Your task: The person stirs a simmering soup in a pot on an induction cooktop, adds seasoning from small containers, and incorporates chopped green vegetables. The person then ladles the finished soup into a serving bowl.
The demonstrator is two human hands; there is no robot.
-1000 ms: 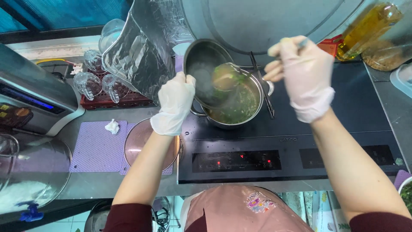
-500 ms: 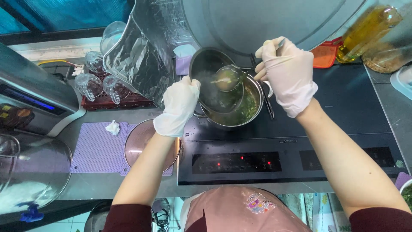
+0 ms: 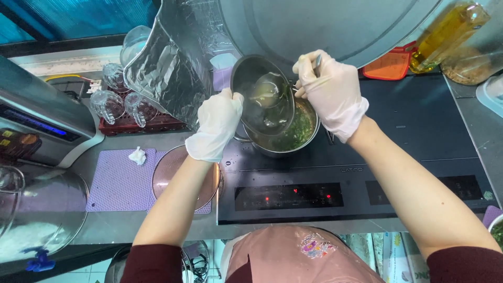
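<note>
A gloved left hand (image 3: 217, 123) grips the rim of a small steel bowl (image 3: 262, 94), holding it tilted over a steel pot (image 3: 301, 137) on a black induction cooktop (image 3: 408, 131). The gloved right hand (image 3: 332, 94) is closed around the metal handle of a ladle (image 3: 267, 89), whose scoop sits inside the bowl, just above the pot. The bowl overlaps the pot's left rim; the pot holds a dark green leafy broth (image 3: 298, 128). The pot stands on the left part of the cooktop, behind its lit red control panel (image 3: 293, 196).

Left of the pot, a round glass lid (image 3: 167, 175) lies on a purple mat (image 3: 118, 181), with a crumpled white scrap (image 3: 137, 155) on the mat's far edge. Behind the mat and further left of the pot, upturned glass cups (image 3: 112, 102) rest in a red rack (image 3: 136, 123), beside a sheet of crinkled foil (image 3: 167, 68) that rises just left of the bowl. A silver appliance (image 3: 42, 123) stands at the far left. Well to the right of the pot, behind the cooktop, are an orange tray (image 3: 390, 65) and a bottle of yellow oil (image 3: 445, 34). A pink apron (image 3: 298, 257) shows below the cooktop's front edge.
</note>
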